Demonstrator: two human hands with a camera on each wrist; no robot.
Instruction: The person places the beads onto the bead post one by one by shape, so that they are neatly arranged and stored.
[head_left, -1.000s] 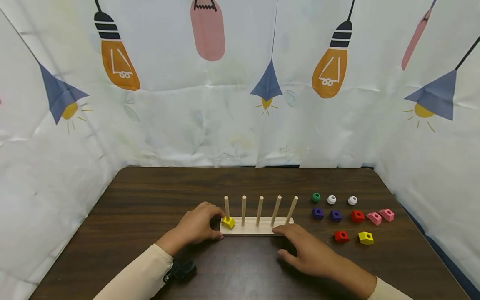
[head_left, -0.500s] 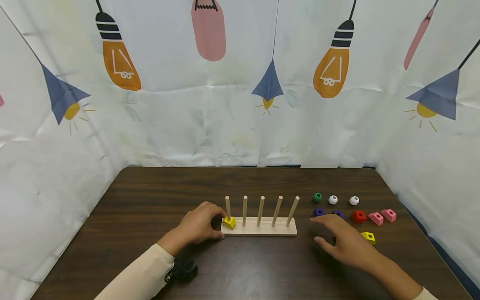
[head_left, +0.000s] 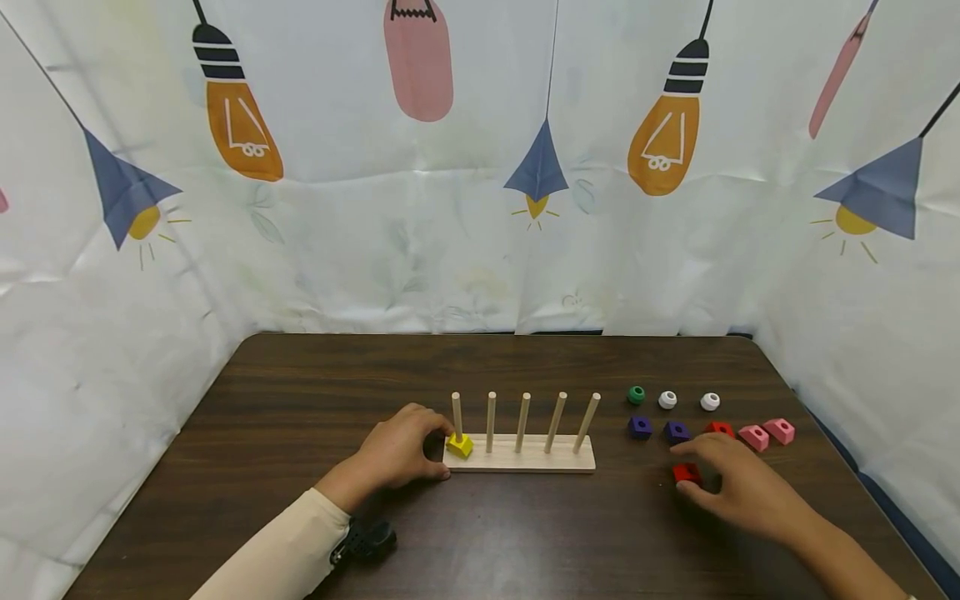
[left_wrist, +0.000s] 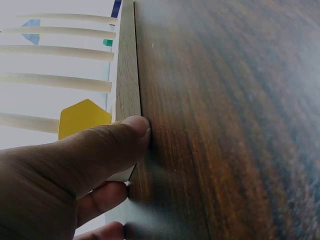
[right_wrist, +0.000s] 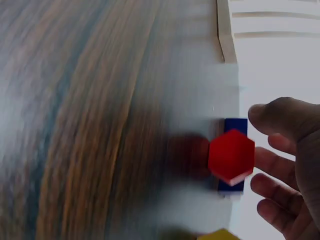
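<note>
My left hand (head_left: 396, 450) grips the left end of a wooden peg board (head_left: 525, 463), thumb on its front edge. Several upright pegs stand on the board. A yellow bead (head_left: 459, 447) sits on the leftmost peg, close to that hand; its side looks five-sided in the left wrist view. My right hand (head_left: 753, 492) hovers around a red bead (head_left: 686, 472) on the table, thumb and fingers spread to either side. In the right wrist view this red bead (right_wrist: 231, 156) has a six-sided outline, and a gap shows between it and the thumb (right_wrist: 280, 116).
Farther back on the right lie two dark blue beads (head_left: 640, 428), another red bead (head_left: 721, 428) and two pink beads (head_left: 753, 437). Behind them are a green bead (head_left: 636, 395) and two white beads (head_left: 667, 400). A yellow bead (right_wrist: 220, 235) shows low in the right wrist view.
My right hand has left the right end of the peg board and moved right to the nearer red bead. The left hand has kept its grip on the board.
</note>
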